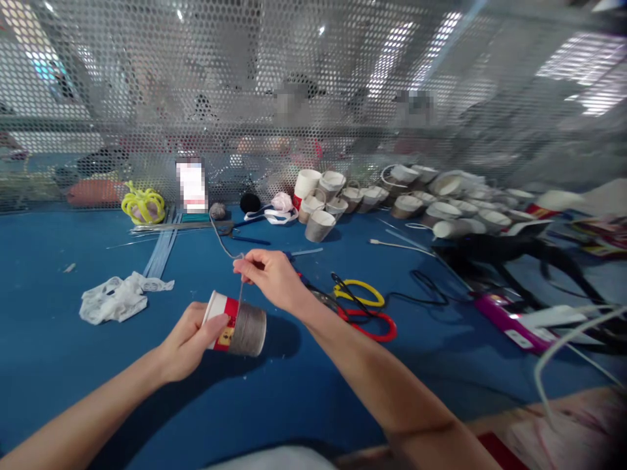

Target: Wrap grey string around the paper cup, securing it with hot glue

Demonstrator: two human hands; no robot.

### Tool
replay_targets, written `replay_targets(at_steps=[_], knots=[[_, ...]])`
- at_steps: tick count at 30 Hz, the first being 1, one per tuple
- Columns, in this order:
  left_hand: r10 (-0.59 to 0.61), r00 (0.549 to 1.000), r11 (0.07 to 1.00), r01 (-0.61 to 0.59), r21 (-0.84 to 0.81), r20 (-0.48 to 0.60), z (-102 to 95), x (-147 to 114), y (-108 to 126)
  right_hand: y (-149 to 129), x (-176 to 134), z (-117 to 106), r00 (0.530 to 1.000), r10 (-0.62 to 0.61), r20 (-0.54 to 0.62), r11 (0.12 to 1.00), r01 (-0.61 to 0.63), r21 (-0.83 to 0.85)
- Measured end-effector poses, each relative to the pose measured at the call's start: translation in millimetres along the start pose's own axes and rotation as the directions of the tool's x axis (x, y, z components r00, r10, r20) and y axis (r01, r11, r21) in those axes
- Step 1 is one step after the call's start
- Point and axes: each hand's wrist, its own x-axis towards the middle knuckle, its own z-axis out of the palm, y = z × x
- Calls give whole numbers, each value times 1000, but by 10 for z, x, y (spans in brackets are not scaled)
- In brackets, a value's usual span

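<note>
My left hand (189,339) is wrapped around the rim end of a paper cup (220,307), which lies tilted on its side above the table. Grey yarn (249,329) covers the cup's base half in close turns; red and white print shows on the bare part. Just above the cup, my right hand (267,274) pinches the yarn strand between thumb and fingers. From that pinch the strand runs down to the cup and also back to a small grey yarn ball (217,211).
Scissors with red and yellow handles (362,294) lie right of my right hand. Several yarn-wrapped cups (321,225) crowd the back right. A crumpled white plastic bag (115,298) rests at left, a phone (191,186) behind. A purple power strip (512,323) and cables sit at right.
</note>
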Motion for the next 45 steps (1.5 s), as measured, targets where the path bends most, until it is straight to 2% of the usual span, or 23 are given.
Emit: replay_targets(at_steps=[7,17,25,29,34,40,45], knots=[[73,997,997,-72,41,-4,4,-19,25,31,-15,40,998,-9,55,997,13,-74],[136,991,988,-134,79,-16,-26,-28,72,-42,-48,26,998,9,58,993,-2,-122],[188,982,974,-186,133,-6,-32,-50,123,-90,-74,53,985,40,166,992,-20,-122],[181,984,965,-177,191,-2,-43,-70,129,-108,-81,55,965,73,250,989,-38,-142],[145,989,967,-132,217,-42,-51,-88,132,-102,-74,44,958,79,276,987,-37,-155],[58,996,998,-54,44,-73,-42,-62,137,-13,-44,47,931,67,359,991,-20,-134],[-95,991,982,77,-171,-99,-33,-77,54,96,-44,72,906,107,410,993,-80,-83]])
